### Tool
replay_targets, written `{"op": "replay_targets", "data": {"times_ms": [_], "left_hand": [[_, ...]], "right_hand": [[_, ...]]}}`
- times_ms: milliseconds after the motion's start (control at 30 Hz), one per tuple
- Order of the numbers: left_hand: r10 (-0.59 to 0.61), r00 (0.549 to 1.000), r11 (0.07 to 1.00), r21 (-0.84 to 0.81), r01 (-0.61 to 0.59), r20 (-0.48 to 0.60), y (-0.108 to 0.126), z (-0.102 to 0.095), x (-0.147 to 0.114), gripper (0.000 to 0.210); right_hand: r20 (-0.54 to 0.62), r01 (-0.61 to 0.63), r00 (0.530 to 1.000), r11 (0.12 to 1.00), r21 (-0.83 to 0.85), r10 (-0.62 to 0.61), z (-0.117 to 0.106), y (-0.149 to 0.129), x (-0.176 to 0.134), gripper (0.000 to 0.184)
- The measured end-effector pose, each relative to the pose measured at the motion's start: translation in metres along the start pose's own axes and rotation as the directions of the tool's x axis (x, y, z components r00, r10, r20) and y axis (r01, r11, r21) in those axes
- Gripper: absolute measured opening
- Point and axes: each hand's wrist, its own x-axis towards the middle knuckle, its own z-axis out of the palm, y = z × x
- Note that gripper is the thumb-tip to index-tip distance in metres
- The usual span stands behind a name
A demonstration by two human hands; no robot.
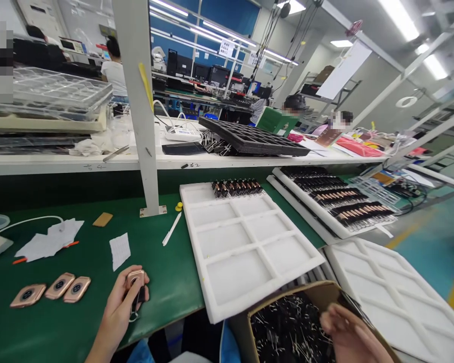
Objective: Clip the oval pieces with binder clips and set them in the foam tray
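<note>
My left hand (pixel 121 310) is closed around a rose-gold watch case (pixel 136 276), with a black binder clip (pixel 137 298) at its lower side. The clip's wire handle hangs below the fingers. My right hand (pixel 353 330) is over the right side of a cardboard box (pixel 318 288) full of black binder clips (pixel 287 327). Motion blurs its fingers, so whether they hold a clip is unclear. Three more rose-gold watch cases (pixel 60 286) lie on the green bench at the left. Ahead, a white foam tray (pixel 238 272) carries a row of clipped watch cases (pixel 237 188) in its far compartments.
Another foam tray (pixel 397 292) lies at the right, behind it a stack with rows of clipped cases (pixel 348 201). Paper (pixel 120 250), a white pen (pixel 172 229) and a tan pad (pixel 102 219) lie on the bench. A metal post (pixel 136 111) rises before the shelf (pixel 249 164).
</note>
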Motion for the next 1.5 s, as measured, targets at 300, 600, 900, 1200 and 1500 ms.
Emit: {"op": "replay_targets", "data": {"times_ms": [300, 600, 900, 1200, 1500], "left_hand": [[0.058, 0.996, 0.981, 0.192, -0.043, -0.072, 0.000, 0.006, -0.006, 0.065], [0.094, 0.993, 0.976, 0.191, -0.105, 0.066, -0.009, 0.003, -0.005, 0.042], [0.099, 0.995, 0.984, 0.154, -0.096, -0.014, 0.002, 0.004, -0.007, 0.044], [0.100, 0.993, 0.989, 0.113, -0.093, -0.057, 0.002, 0.003, -0.006, 0.045], [0.089, 0.993, 0.994, 0.068, -0.084, -0.075, 0.002, 0.000, -0.007, 0.042]], "right_hand": [[0.580, 0.023, 0.813, 0.998, 0.051, -0.048, 0.188, -0.025, 0.014, 0.038], [0.987, -0.149, 0.132, 0.987, -0.067, 0.087, 0.321, -0.022, -0.021, 0.043], [0.985, -0.323, 0.132, 0.944, -0.066, 0.114, 0.349, 0.038, -0.061, 0.048], [0.979, 0.104, 0.054, 0.974, -0.203, 0.198, 0.334, 0.035, -0.069, 0.025], [0.972, 0.130, -0.038, 0.966, -0.225, 0.232, 0.333, 0.038, -0.065, 0.035]]}}
